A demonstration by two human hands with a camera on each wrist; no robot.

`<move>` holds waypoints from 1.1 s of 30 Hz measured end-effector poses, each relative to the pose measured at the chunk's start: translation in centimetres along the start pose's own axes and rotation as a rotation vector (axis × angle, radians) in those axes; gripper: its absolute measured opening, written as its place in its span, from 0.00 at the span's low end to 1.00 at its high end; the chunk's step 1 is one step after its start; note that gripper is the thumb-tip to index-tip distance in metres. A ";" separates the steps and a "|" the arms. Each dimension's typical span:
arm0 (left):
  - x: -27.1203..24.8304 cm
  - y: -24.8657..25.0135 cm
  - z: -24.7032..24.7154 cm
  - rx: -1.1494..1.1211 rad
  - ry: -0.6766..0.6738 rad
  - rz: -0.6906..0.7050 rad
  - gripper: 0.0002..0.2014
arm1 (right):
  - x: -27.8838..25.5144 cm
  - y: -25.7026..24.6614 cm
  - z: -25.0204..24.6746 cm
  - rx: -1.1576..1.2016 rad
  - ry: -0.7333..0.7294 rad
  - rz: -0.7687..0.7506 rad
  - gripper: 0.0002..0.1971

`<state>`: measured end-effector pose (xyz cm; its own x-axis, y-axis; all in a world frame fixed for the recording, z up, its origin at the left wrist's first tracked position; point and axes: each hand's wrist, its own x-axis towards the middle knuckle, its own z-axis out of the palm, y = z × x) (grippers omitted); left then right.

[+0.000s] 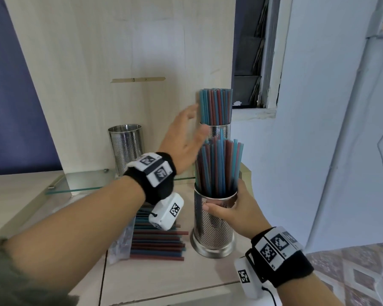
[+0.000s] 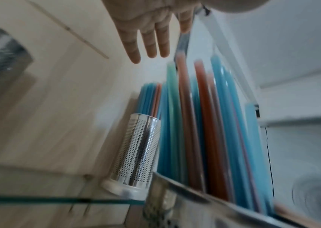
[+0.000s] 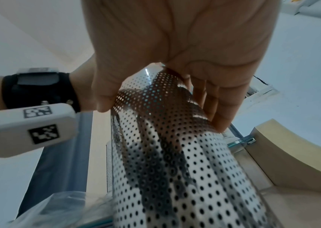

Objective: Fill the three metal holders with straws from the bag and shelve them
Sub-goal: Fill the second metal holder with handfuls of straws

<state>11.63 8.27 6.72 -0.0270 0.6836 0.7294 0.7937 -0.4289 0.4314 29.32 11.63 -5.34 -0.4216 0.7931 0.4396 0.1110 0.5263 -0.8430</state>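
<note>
My right hand (image 1: 228, 208) grips a perforated metal holder (image 1: 212, 226) near its rim; it stands on the counter, packed with red and blue straws (image 1: 219, 166). The right wrist view shows my fingers (image 3: 210, 98) and thumb wrapped round its holed wall (image 3: 175, 162). A second holder (image 1: 219, 131), also full of straws, stands on the glass shelf (image 1: 84, 184) behind it. An empty third holder (image 1: 126, 146) stands on the shelf at the left. My left hand (image 1: 186, 133) hovers open with straight fingers (image 2: 147, 41) between the two shelved holders, holding nothing.
Loose red and blue straws (image 1: 157, 239) lie on the counter beside a clear plastic bag (image 1: 119, 244). A wooden back panel (image 1: 119, 62) rises behind the shelf. A window frame (image 1: 268, 51) and a pale wall (image 1: 318, 129) stand to the right.
</note>
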 end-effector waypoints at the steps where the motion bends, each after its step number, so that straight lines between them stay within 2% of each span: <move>1: -0.6 -0.3 -0.9 -0.052 0.008 -0.062 0.36 | 0.0 0.1 0.0 -0.003 0.000 0.006 0.39; 3: -2.2 -1.7 -2.6 -0.035 -0.071 -0.198 0.34 | 0.0 0.2 -0.1 -0.011 0.003 0.014 0.37; 5: -4.3 -3.9 -3.8 0.157 -0.237 -0.287 0.34 | 0.3 0.3 -0.1 -0.021 0.006 0.022 0.36; 9: -9.3 -8.6 -5.2 0.598 -0.541 -0.248 0.34 | 0.7 0.2 0.1 -0.027 0.016 0.040 0.35; 11: -11.4 -9.7 -5.4 0.694 -0.676 -0.210 0.35 | 0.8 0.2 0.3 -0.022 0.019 0.045 0.35; 14: -13.1 -10.2 -4.6 0.754 -0.798 -0.160 0.32 | 0.9 0.5 0.5 -0.011 0.021 0.048 0.38; 18: -13.1 -10.8 -3.5 0.870 -0.842 -0.189 0.38 | 1.0 1.0 0.6 -0.011 0.039 0.058 0.42; 22: -12.5 -11.4 -2.8 0.877 -0.878 -0.308 0.41 | 0.9 1.2 0.7 -0.025 0.042 0.063 0.43; 27: -12.9 -12.8 -2.2 0.767 -0.805 -0.381 0.41 | 0.6 0.9 0.7 -0.013 0.060 0.054 0.44; 33: -12.5 -11.8 -2.0 0.758 -0.763 -0.385 0.33 | 0.7 1.2 0.8 -0.006 0.057 0.055 0.43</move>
<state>1.40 3.55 -6.44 -0.1779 0.9840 -0.0063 0.9821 0.1771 -0.0642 28.44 12.59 -6.27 -0.3627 0.8370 0.4097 0.1381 0.4831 -0.8646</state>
